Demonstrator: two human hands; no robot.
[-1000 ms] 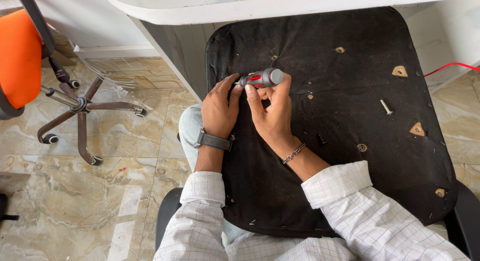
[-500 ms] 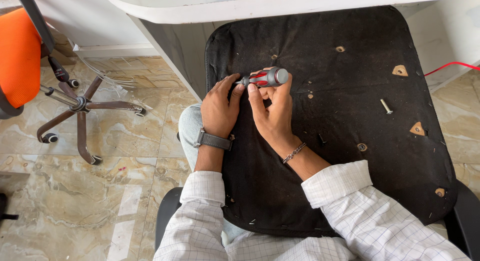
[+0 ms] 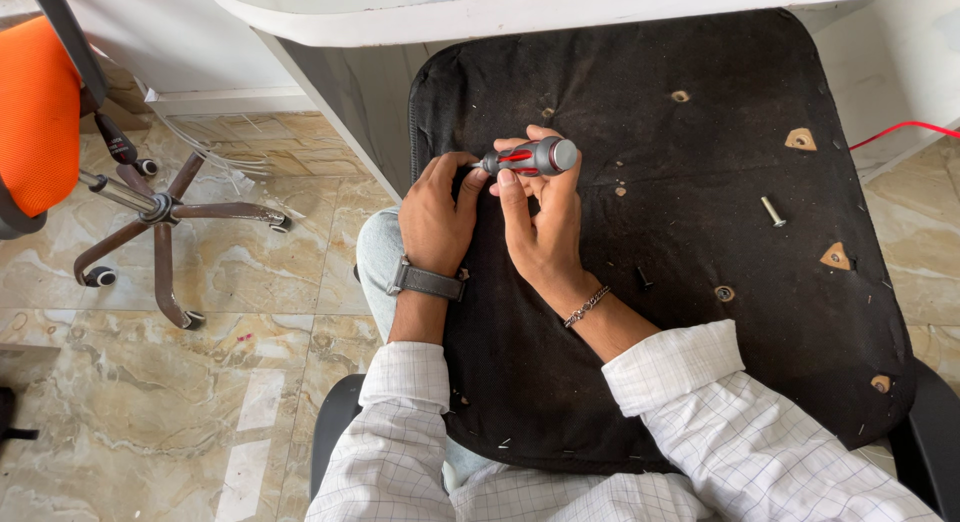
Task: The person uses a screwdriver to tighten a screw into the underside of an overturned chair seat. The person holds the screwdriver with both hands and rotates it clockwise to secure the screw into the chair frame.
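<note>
Your right hand (image 3: 545, 232) is clenched around a screwdriver (image 3: 530, 159) with a grey and red handle, fingers wrapped over it and the thumb lying along the near side. The handle's round end points to 3 o'clock; the shaft runs toward 9 o'clock and disappears behind your left fingers, so the tip is hidden. Your left hand (image 3: 438, 214) is curled at the tool's front end, fingertips touching the shaft area and pressing on the black seat board (image 3: 640, 362). Whether those fingers pinch anything small there cannot be told.

The board lies across your lap, its fabric-covered underside up, with several bare wood holes showing. The screwdriver sits near the board's left edge, at about 10 o'clock from its middle. A loose bolt (image 3: 773, 211) lies on the board at 3 o'clock from your right hand, well apart from it. A watch (image 3: 428, 280) is on your left wrist and a bracelet (image 3: 588, 306) on your right.

At 9 o'clock, on the marble floor (image 3: 150, 402), stands an orange chair (image 3: 40, 112). A white desk (image 3: 520, 7) edge runs along 12 o'clock.
</note>
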